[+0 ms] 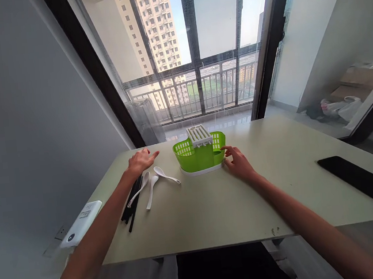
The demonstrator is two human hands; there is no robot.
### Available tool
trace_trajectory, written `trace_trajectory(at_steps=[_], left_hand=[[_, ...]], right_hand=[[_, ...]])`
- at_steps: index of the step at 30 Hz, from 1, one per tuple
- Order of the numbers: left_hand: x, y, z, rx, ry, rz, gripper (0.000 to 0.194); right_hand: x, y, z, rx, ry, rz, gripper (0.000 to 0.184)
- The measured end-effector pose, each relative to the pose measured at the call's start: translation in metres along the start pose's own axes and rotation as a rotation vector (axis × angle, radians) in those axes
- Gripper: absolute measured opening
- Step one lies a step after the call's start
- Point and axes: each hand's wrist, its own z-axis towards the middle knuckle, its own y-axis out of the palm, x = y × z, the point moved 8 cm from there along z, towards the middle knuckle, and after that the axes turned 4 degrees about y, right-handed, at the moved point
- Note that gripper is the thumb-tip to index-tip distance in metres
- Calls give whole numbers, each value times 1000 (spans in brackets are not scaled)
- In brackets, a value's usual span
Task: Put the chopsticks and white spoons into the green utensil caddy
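A green cutlery holder [201, 159] with a white base and a white slotted top piece [200, 135] stands upright near the far middle of the table. My right hand [238, 162] is at its right end, fingers apart, the fingertips at or very near the rim. Over to the left, my left hand [142, 160] hovers above the far ends of several black chopsticks [132, 209], its thumb stretched out to the right and nothing visible in it. Three white spoons lie nearby: one spoon [138, 190] across the chopsticks, a second spoon [151, 192] beside it, a third spoon [167, 175] towards the holder.
The pale table [195, 218] reaches up to a glass door and window at the back. On its left edge sits a white box-like device [83, 221]. A flat black object [364, 178] lies at the right. Cardboard boxes and bags [345, 100] are behind glass.
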Motion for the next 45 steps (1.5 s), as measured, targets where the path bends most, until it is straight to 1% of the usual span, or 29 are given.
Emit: trace_trajectory(at_steps=[1,3,5,6,8,11,13,15,17,19,21,23,24,26,30,33,36,40,43,45], left_hand=[[11,-8,-3,54,64,-30,65],[43,-28,-14,223,265,-117,56],[80,-49,-37,421,487,-190,49],[99,-56,-51,494,579,-217,47],[137,-62,-79,568,716,-243,46],[189,-58,-120,605,864,-229,50],[215,-46,-141,581,920,-190,57],[231,-32,-152,559,948,-133,66],[235,-18,-151,545,926,-69,76],[230,-9,-140,535,883,-1,79],[221,-4,-123,526,846,47,72],[206,-6,-104,527,800,44,64],[197,-8,-94,531,774,28,61],[177,-12,-77,538,726,-12,59],[130,-16,-46,523,620,-84,58],[92,-17,-29,515,516,-122,60],[59,-18,-18,514,420,-97,59],[21,-19,-12,528,329,-63,58],[0,-21,-12,543,290,-42,60],[-9,-21,-13,554,273,-33,62]], right_hand=[[0,0,0,-1,-2,4,43],[-1,0,0,-6,-6,13,43],[-2,1,0,-11,-11,24,44],[-3,1,0,-13,-13,30,44],[-4,2,0,-16,-18,41,44],[-7,2,0,-14,-28,63,43],[-10,1,0,-14,-39,81,43],[-13,0,0,-18,-54,98,42],[-17,0,-1,-24,-66,111,39],[-20,0,-2,-33,-75,118,38],[-22,1,-3,-43,-80,119,44],[-23,3,-5,-49,-75,113,52],[-23,3,-6,-52,-70,109,55],[-22,5,-7,-59,-53,100,56],[-20,6,-6,-79,-21,79,48],[-19,8,-6,-100,-12,62,45],[-16,11,-6,-120,-8,47,44],[-12,14,-6,-134,0,29,43],[-10,16,-5,-146,4,17,42],[-9,17,-5,-151,8,10,41]])
